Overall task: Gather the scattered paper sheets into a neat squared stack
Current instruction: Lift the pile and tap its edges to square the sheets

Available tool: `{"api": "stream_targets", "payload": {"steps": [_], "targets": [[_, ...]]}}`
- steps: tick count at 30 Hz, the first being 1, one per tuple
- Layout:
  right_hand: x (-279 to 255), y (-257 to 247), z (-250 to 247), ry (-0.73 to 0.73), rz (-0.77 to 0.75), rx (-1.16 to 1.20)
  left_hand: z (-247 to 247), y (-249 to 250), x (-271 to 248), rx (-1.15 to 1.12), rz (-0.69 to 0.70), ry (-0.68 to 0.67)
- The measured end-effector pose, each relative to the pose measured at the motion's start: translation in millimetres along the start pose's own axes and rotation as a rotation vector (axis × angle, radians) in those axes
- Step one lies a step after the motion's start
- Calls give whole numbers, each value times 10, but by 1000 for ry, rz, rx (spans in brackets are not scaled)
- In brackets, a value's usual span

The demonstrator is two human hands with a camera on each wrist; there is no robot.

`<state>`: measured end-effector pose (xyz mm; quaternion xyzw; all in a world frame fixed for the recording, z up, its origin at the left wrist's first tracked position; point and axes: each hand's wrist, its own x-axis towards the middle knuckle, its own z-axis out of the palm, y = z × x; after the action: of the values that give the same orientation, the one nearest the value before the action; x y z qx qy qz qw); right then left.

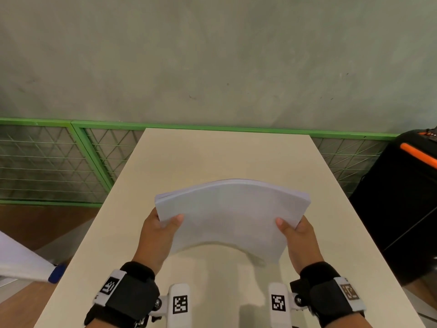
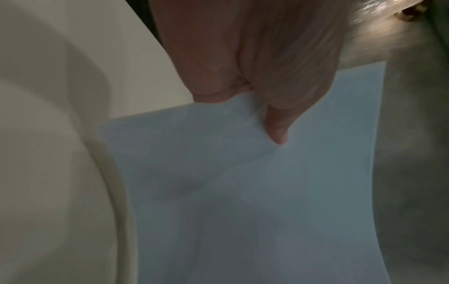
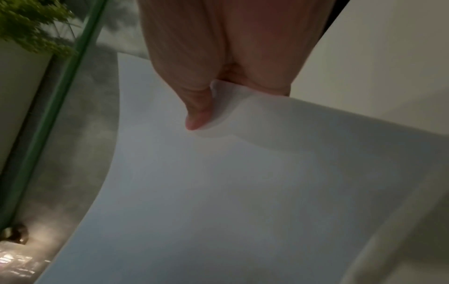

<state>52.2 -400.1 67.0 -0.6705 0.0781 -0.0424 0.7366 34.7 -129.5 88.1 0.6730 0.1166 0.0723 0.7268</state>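
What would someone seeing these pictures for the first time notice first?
The eye goes first to the stack of white paper, bowed upward in an arch above the middle of the beige table. The left hand and right hand pinch its two side edges, thumbs on top. Behind the table runs a bright green mesh fence.
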Motion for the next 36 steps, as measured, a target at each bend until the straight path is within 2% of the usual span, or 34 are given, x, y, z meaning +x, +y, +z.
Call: {"api": "stream_targets", "payload": {"steps": [5, 12, 17, 22, 27, 31, 36], "targets": [[46, -146, -83, -9, -79, -7, -29, 141, 19, 47, 118, 7], [16, -184, -103, 4, -85, -6, 89, 217, -6, -54, 95, 59], [-13, -280, -43, 39, -80, 74, 195, 278, -21, -65, 52, 171], [-21, -320, 18, 80, -87, 52, 255, 283, 0, -46, 34, 235], [-25, -290, -38, 25, -98, -25, 248, 341, -22, -47, 24, 171], [-43, -287, 5, 67, -119, -82, 151, 243, 4, 38, 61, 65], [-38, -361, 37, 105, -192, -28, 160, 251, 1, 122, 203, 108]]}}
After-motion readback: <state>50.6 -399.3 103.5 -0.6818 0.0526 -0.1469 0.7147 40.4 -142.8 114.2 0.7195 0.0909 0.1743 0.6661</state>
